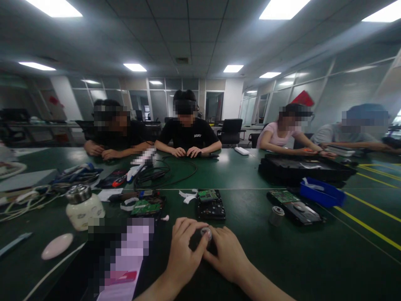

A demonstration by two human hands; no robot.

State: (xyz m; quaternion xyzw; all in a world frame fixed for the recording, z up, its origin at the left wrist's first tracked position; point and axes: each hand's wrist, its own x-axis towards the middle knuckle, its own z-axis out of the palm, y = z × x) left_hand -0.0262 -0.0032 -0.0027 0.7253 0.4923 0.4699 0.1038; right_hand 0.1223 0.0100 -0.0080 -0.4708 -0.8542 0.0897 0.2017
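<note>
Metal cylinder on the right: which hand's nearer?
Right. The right hand is left of the metal cylinder, nearer the camera; the left hand is farther left, past the right one.

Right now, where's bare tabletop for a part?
Tabletop right of the right hand, nearer than the metal cylinder; also between black cable and black tray. Crowded: left side, with jar and pink oval.

Cream bottle (85, 210) near pink disc (57, 246)

2 hands (205, 248) hold a small round object (206, 234).
</note>
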